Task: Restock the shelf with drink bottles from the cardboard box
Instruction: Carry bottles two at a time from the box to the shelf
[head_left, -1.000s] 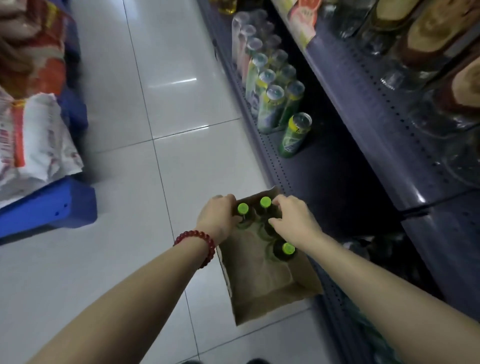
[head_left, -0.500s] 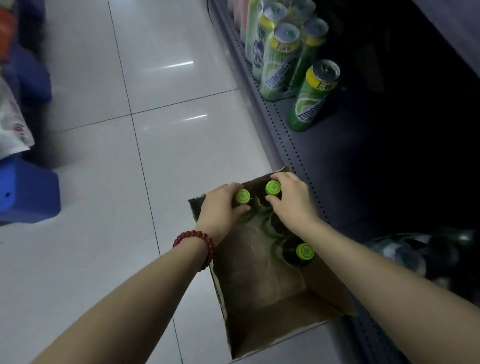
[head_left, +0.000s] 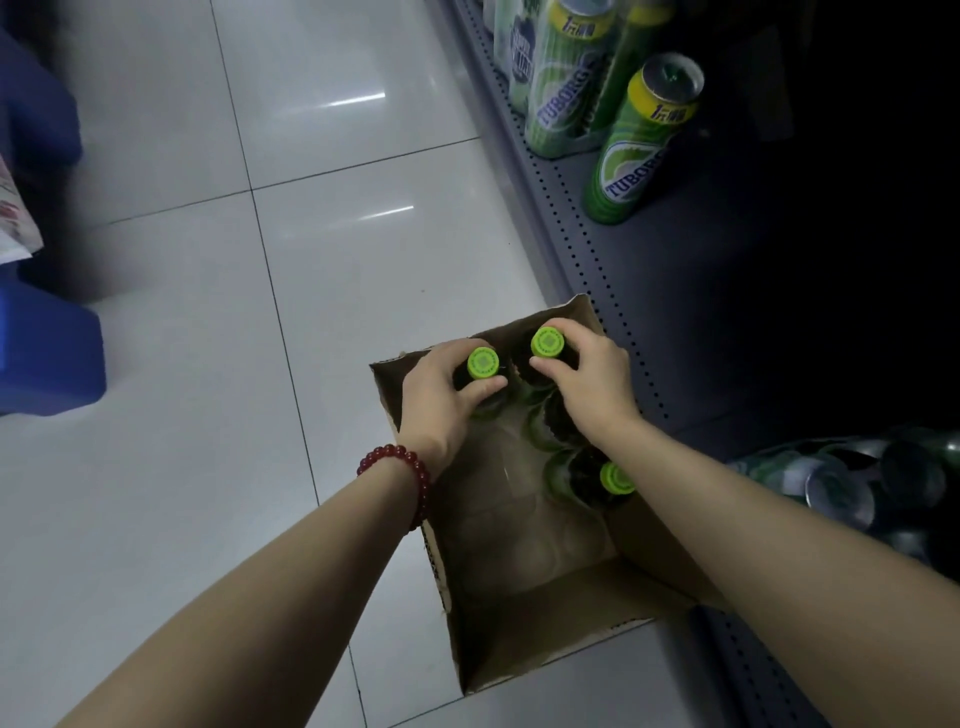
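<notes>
Fingers (head_left: 485, 387) of our left hand (head_left: 441, 405) and right hand (head_left: 592, 379) each wrap one bottle neck below its green cap (head_left: 483, 362), at the far end of the cardboard box (head_left: 519, 613) beside the shelf (head_left: 675, 291) edge, so both lift straight up.

Overhead lights are glaring in streaks off the glossy floor (head_left: 322, 218), while the shelf (head_left: 779, 291) is sinking into deep shadow and edges are softening.
</notes>
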